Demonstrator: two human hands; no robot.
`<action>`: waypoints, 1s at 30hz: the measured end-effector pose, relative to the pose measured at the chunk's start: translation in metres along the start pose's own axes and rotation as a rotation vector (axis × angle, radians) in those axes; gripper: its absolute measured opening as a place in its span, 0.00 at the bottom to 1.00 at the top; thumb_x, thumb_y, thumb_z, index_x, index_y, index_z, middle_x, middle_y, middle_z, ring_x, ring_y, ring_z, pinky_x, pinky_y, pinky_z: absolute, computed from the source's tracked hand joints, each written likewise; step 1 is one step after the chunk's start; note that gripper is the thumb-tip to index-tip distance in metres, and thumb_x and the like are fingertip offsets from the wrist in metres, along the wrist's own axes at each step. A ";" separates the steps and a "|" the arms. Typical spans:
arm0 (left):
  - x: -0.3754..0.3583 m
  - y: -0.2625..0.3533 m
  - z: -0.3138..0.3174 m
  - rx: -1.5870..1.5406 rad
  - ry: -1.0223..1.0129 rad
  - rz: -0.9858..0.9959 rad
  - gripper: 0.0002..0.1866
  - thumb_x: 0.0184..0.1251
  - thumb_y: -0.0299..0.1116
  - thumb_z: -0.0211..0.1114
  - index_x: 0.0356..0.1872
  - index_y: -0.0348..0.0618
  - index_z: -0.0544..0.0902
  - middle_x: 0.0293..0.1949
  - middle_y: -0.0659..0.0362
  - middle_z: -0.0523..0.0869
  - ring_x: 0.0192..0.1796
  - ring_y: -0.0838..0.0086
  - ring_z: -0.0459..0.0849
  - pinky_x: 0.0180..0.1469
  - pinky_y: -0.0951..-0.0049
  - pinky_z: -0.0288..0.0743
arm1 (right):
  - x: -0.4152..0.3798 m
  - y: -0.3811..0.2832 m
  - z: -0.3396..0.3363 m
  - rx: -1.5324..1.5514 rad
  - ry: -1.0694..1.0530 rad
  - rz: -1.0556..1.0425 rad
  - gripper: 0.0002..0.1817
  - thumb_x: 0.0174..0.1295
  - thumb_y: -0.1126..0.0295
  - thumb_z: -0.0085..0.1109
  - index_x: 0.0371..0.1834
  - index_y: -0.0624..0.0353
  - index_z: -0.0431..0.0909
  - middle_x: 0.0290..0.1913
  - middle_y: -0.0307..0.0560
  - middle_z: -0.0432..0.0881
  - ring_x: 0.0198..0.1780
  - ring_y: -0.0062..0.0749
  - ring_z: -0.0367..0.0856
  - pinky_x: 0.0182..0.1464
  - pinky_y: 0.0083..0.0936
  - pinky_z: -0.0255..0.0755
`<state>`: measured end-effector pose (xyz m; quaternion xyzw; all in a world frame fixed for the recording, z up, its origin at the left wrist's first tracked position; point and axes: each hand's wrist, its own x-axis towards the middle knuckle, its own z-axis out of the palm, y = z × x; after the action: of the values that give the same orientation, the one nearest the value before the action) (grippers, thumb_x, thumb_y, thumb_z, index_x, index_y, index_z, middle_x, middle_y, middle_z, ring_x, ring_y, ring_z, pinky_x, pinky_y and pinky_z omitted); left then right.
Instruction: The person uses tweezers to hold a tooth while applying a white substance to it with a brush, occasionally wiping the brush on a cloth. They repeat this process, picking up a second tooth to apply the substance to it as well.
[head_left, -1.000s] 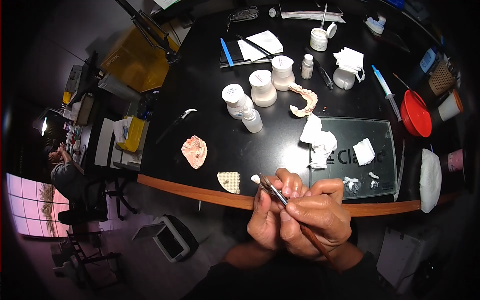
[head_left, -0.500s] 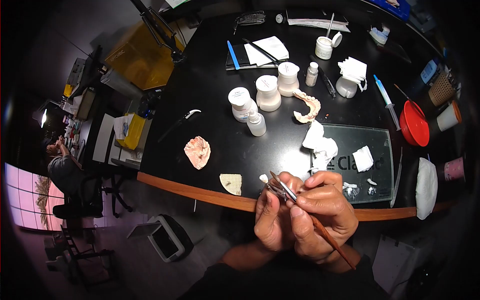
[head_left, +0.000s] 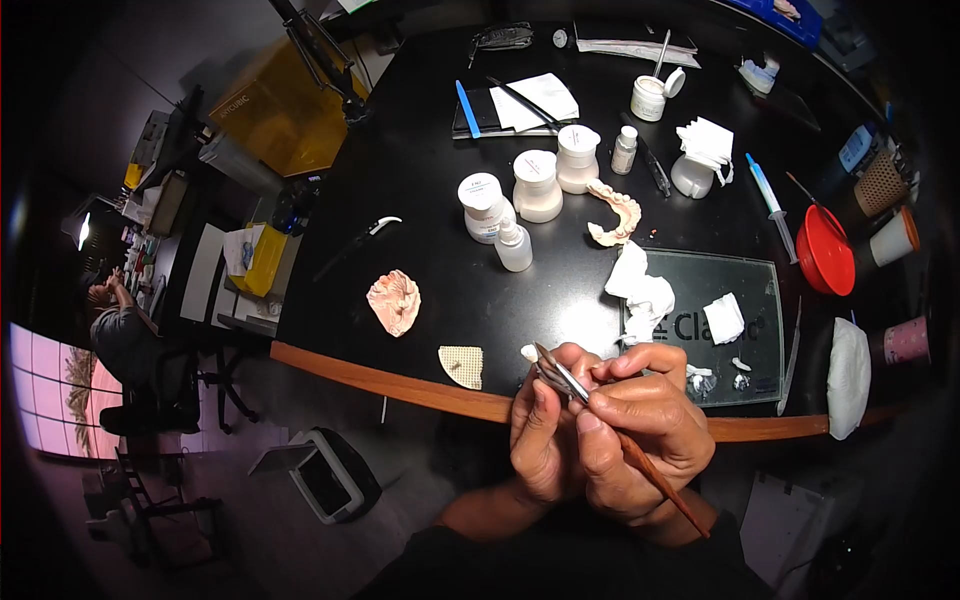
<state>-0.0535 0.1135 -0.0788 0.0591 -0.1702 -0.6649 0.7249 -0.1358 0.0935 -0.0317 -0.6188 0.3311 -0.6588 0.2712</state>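
Observation:
Close together at the table's front edge, both my hands are closed. My right hand (head_left: 650,430) grips a fine brush (head_left: 665,485) with a brown wooden handle and silver ferrule, its pointed tip angled up and left. My left hand (head_left: 540,445) pinches a small metal holder (head_left: 553,378), mostly hidden by the fingers. A tiny white tooth-like piece (head_left: 529,353) shows at the holder's end, right by the brush tip. Beyond the hands lies crumpled white tissue (head_left: 645,290) on a glass slab (head_left: 750,275). A beige perforated piece (head_left: 461,367) rests left of them.
White-capped jars (head_left: 537,190), a dropper bottle (head_left: 513,246) and a horseshoe dental model (head_left: 615,215) stand mid-table. A pink dental cast (head_left: 395,303) lies left. At right are a syringe (head_left: 770,205), a red bowl (head_left: 826,255) and a white pad (head_left: 849,380). Another person (head_left: 125,325) sits far left.
The brush tip has shifted slightly to the left, nearer the small white piece. Both hands keep their grips; the view has moved a little.

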 end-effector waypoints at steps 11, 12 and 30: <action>0.001 0.000 -0.004 -0.022 -0.053 -0.009 0.21 0.85 0.40 0.48 0.68 0.42 0.74 0.50 0.58 0.75 0.60 0.71 0.70 0.70 0.66 0.63 | 0.001 0.001 -0.001 -0.039 -0.008 -0.022 0.10 0.49 0.81 0.71 0.35 0.61 0.87 0.32 0.44 0.88 0.45 0.33 0.80 0.49 0.25 0.74; 0.001 0.000 -0.004 -0.021 -0.052 -0.009 0.21 0.85 0.40 0.48 0.68 0.42 0.74 0.50 0.58 0.75 0.60 0.71 0.70 0.71 0.65 0.63 | 0.001 0.001 -0.001 -0.043 -0.011 -0.026 0.10 0.49 0.81 0.71 0.35 0.61 0.87 0.32 0.44 0.88 0.45 0.33 0.80 0.49 0.25 0.74; 0.001 -0.002 -0.001 0.036 0.005 0.020 0.22 0.84 0.42 0.49 0.69 0.42 0.73 0.47 0.61 0.73 0.53 0.74 0.69 0.67 0.68 0.62 | -0.001 -0.001 0.001 -0.028 0.012 -0.014 0.09 0.51 0.81 0.70 0.35 0.60 0.85 0.31 0.43 0.86 0.46 0.34 0.79 0.49 0.25 0.75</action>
<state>-0.0552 0.1122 -0.0799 0.0722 -0.1806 -0.6543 0.7308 -0.1346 0.0951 -0.0314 -0.6209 0.3374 -0.6596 0.2562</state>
